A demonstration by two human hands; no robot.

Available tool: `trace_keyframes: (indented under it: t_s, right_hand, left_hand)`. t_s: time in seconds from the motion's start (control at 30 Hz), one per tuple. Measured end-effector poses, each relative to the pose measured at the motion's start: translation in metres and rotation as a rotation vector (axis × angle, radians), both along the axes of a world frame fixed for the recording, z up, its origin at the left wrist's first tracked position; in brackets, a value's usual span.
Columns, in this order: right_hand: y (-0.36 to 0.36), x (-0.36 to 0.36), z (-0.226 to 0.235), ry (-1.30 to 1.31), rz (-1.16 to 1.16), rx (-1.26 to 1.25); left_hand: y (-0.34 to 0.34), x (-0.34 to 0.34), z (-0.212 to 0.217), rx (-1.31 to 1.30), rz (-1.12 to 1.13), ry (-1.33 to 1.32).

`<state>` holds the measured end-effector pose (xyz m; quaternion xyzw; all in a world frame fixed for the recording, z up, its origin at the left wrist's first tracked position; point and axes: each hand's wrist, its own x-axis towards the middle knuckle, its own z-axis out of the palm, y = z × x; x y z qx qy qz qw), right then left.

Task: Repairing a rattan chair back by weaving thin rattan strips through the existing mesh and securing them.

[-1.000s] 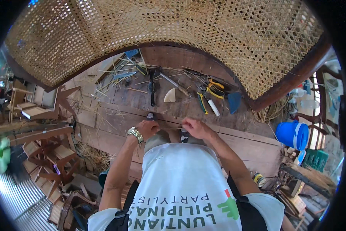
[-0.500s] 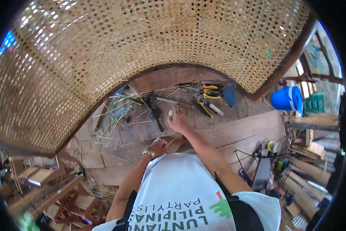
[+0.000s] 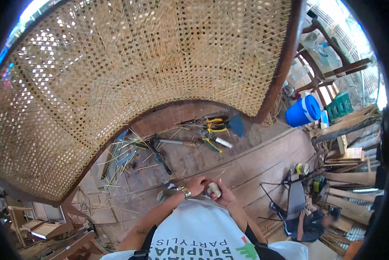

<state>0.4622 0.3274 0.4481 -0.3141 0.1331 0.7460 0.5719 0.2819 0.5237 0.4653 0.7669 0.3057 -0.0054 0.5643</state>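
My right hand (image 3: pixel 227 198) is closed around a short, pale, rounded piece (image 3: pixel 214 189) with a dark end, held close in front of my shirt. Its exact kind is unclear. Against it, my left hand (image 3: pixel 196 186), with a gold watch on the wrist, has its fingers curled in. Whatever lies in those fingertips is too small to make out. Beyond both hands rises a large woven cane panel (image 3: pixel 159 65) in a dark wooden frame. Between panel and hands lie yellow-handled pliers (image 3: pixel 217 125), a white-handled tool (image 3: pixel 223 142), a long-shafted tool (image 3: pixel 172 141) and a black tool (image 3: pixel 161 158).
Loose cane strips (image 3: pixel 116 171) scatter over the boards on the left. A blue scraper-like piece (image 3: pixel 237 125) lies by the panel's edge. Farther right stand a blue bucket (image 3: pixel 304 111), a green crate (image 3: pixel 338 105) and stacked wood (image 3: pixel 350 175). Another person (image 3: pixel 313 223) sits at lower right.
My right hand has drawn back from beside the tools to my left hand, bringing the pale piece. The view has shifted, so the panel and tools sit lower and farther left.
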Motion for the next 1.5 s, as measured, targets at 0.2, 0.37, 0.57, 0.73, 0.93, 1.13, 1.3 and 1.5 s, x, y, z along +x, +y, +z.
trace_keyframes:
  t_s: [0.2,0.37,0.57,0.73,0.93,1.13,1.3,1.5]
  right_hand:
    - [-0.019,0.048,-0.010,-0.310,0.079,-0.025]
    - [-0.045,0.062,-0.018,-0.497,0.114,-0.111]
    - [-0.046,0.048,0.022,-0.891,-0.007,-0.150]
    - [-0.063,0.143,-0.015,-1.242,-0.213,-0.326]
    - [-0.061,0.265,-0.016,-1.414,-0.267,-0.282]
    - [-0.025,0.202,-0.013,-1.353,-0.182,-0.295]
    - [-0.015,0.016,0.010,-1.053,0.148,-0.215]
    - [0.013,0.008,0.041,-0.966,0.047,-0.135]
  left_hand:
    - [-0.055,0.038,0.019,0.119,0.020,0.131]
    - [-0.100,0.047,0.034,-0.104,0.108,0.146]
    - [-0.126,0.024,0.052,-0.479,0.273,-0.129]
    - [-0.139,-0.019,0.129,-0.533,0.115,-0.203]
    - [-0.124,-0.308,0.138,-0.022,0.043,0.285]
    - [-0.109,-0.441,0.021,0.571,0.037,0.875]
    - [-0.112,-0.131,0.012,0.182,0.157,0.261]
    - [-0.112,-0.055,0.103,0.170,0.363,0.049]
